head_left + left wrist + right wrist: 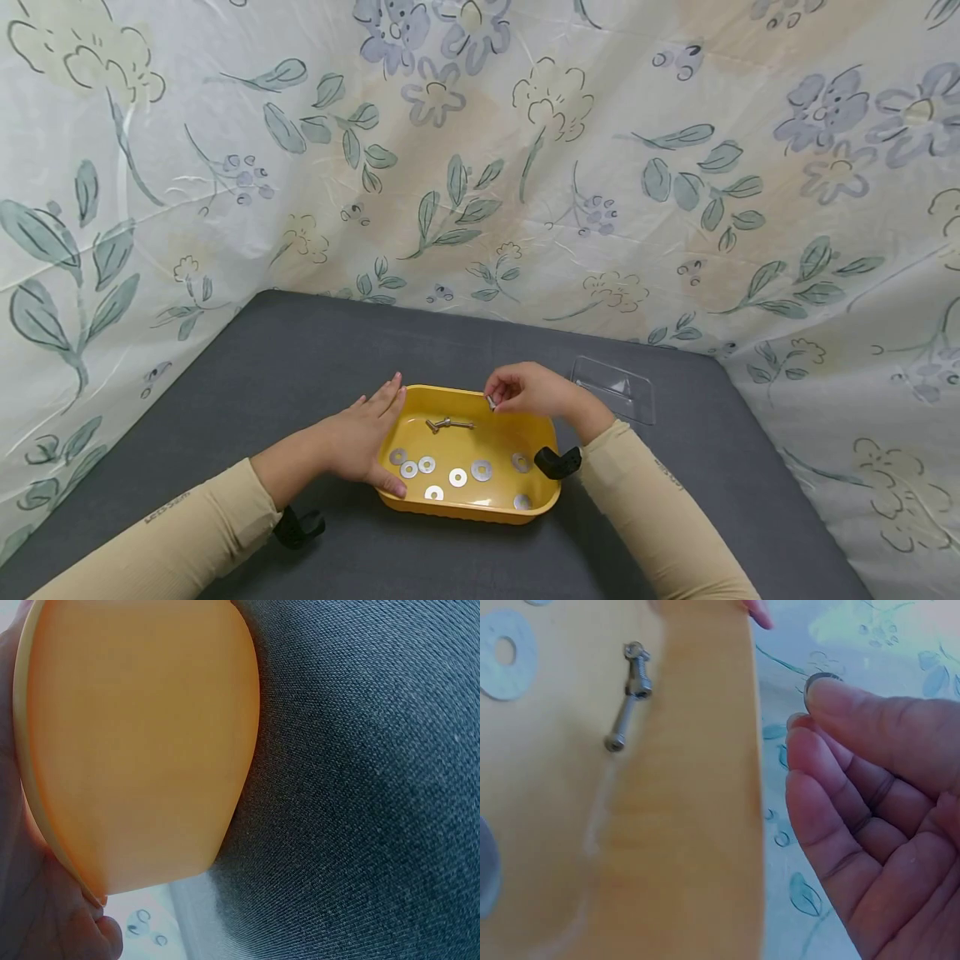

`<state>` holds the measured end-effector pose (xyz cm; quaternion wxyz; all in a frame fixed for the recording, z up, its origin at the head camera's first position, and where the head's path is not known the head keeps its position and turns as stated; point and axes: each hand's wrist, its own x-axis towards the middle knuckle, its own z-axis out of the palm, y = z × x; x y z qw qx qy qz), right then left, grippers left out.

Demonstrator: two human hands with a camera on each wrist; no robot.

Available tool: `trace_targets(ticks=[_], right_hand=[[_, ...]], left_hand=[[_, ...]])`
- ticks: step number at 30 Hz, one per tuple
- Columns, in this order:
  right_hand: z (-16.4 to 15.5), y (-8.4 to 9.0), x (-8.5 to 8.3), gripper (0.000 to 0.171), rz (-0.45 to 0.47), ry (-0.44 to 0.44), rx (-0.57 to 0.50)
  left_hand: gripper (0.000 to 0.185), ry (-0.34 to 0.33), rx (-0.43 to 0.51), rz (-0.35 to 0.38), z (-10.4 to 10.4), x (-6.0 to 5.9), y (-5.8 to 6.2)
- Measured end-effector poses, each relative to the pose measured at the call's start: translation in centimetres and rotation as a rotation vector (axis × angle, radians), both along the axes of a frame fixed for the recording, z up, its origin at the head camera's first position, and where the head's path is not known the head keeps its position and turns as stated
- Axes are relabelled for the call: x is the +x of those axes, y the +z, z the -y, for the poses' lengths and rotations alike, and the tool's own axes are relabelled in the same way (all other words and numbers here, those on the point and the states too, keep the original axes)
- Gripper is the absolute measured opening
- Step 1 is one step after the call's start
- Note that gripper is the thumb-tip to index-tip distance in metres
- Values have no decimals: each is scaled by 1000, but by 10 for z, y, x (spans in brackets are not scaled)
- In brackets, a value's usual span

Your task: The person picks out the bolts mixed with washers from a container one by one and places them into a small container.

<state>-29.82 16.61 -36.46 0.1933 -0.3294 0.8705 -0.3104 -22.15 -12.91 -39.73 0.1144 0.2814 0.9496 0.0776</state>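
Observation:
A yellow plastic tray [480,512] stands on the dark grey cloth. My left hand [356,435] lies over its left rim with straight, spread fingers, the thumb reaching inside the front left corner. The left wrist view shows the tray's outer wall [142,742] beside the palm. Over the far rim, my right hand [532,390] pinches a small silver metal piece [491,403] between thumb and fingers. Its rounded edge [823,676] peeks out past the thumb; the rest is hidden and I cannot tell its kind. Inside the tray lie a few metal bolts [453,424] and several flat washers [458,477].
Behind the right hand, a clear plastic container [618,390] rests on the dark grey cloth [330,342]. A floral curtain [450,200] hangs around the back and sides. Black straps [558,463] are on both wrists, below the beige sleeves [660,517].

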Motion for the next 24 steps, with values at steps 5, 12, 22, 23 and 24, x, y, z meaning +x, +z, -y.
trace_targets(ticks=[5,12,22,23,24], right_hand=[[-10,7,-2,19,-10,-28,-26],[-23,14,-5,14,-44,-67,-25],[-43,19,-7,15,-48,-136,-71],[-46,19,-7,15,-51,-146,-72],[-48,18,-8,15,-56,-154,-72]], left_hand=[[135,-6,1,-9,0,0,-1],[133,-12,4,-9,-1,0,1],[131,-18,25,-3,-1,0,1],[131,-15,24,-2,-1,0,2],[131,-17,29,-3,-1,0,2]])
